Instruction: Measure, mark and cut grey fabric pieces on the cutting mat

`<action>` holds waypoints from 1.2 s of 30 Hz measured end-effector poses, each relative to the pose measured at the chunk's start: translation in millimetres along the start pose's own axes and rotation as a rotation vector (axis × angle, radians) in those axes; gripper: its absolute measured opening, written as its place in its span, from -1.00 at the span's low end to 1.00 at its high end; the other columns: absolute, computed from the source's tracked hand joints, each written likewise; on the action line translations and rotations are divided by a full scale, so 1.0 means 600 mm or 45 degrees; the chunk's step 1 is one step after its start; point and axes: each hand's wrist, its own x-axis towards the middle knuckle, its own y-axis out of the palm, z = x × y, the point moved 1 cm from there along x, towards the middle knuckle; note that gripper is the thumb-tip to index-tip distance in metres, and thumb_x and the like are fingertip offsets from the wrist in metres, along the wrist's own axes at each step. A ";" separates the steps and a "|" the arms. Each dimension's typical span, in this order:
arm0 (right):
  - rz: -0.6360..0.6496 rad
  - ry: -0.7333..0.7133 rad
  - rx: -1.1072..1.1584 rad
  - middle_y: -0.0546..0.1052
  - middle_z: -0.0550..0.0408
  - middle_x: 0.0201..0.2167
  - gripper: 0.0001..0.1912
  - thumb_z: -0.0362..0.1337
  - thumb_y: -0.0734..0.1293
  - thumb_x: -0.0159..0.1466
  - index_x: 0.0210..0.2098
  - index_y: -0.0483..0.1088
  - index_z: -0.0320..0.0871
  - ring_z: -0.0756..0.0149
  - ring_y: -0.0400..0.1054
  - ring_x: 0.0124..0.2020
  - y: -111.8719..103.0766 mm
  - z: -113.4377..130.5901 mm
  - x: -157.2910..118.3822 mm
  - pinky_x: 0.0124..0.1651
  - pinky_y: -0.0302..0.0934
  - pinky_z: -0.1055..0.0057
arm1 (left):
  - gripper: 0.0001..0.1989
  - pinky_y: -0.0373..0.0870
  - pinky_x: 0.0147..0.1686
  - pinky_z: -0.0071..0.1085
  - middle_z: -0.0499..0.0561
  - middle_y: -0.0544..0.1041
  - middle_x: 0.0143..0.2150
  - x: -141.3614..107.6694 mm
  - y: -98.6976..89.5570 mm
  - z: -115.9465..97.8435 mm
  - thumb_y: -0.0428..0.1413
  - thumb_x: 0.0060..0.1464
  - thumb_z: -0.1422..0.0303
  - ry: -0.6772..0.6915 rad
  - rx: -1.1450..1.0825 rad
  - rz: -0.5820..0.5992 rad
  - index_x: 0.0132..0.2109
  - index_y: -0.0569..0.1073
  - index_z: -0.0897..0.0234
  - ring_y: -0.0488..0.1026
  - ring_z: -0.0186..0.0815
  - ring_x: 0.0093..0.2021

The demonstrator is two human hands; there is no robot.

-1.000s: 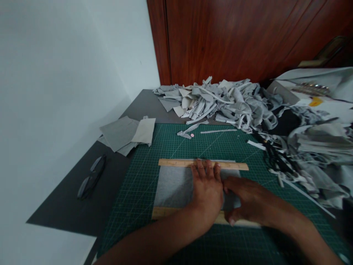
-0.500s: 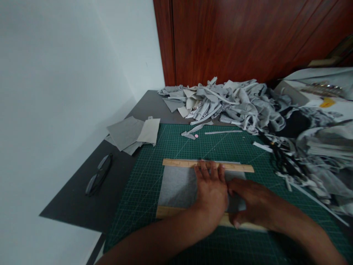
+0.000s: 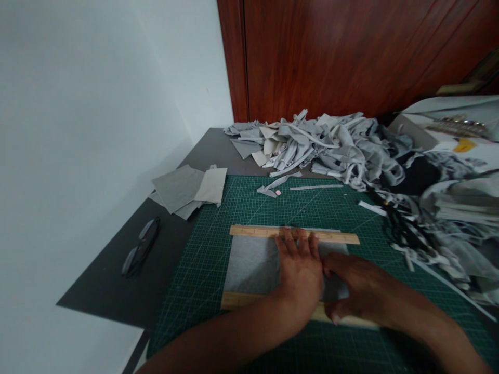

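Note:
A piece of grey fabric (image 3: 249,262) lies flat on the green cutting mat (image 3: 195,291). Across its far edge runs a wooden ruler (image 3: 335,237), and a second wooden ruler (image 3: 239,300) lies along its near edge. My left hand (image 3: 299,267) is spread flat on the cloth, its fingertips pressing on the far ruler. To its right, my right hand (image 3: 360,288) has thumb and fingers apart. Its thumb touches the near ruler, while its fingers point at the side of my left hand. My forearms hide parts of the near ruler.
Grey fabric scraps (image 3: 312,140) are heaped along the back and right. Black-handled scissors (image 3: 393,218) lie among scraps at the right. Fabric pieces (image 3: 183,187) and eyeglasses (image 3: 141,246) rest at the left. Thin cloth strips (image 3: 315,187) and a small pink disc (image 3: 278,192) lie beyond the rulers.

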 end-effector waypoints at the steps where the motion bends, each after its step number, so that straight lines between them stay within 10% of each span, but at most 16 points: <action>1: 0.002 -0.002 0.006 0.61 -0.03 -0.01 -0.51 -0.30 0.56 -0.04 -0.09 0.50 -0.10 -0.09 0.47 0.04 0.000 0.000 0.000 0.09 0.30 0.05 | -0.40 0.18 0.29 0.35 0.28 0.30 0.45 0.000 0.000 0.000 0.01 0.37 0.17 -0.001 0.000 -0.001 0.47 0.28 0.24 0.16 0.40 0.42; 36: -0.024 -0.013 -0.018 0.61 -0.09 0.08 -0.45 -0.27 0.63 -0.01 -0.04 0.50 -0.11 -0.15 0.44 0.16 -0.013 0.015 -0.003 0.22 0.27 0.02 | -0.43 0.23 0.27 0.37 0.38 0.37 0.39 0.001 -0.011 0.002 0.04 0.34 0.26 0.102 0.045 -0.059 0.39 0.36 0.43 0.24 0.34 0.36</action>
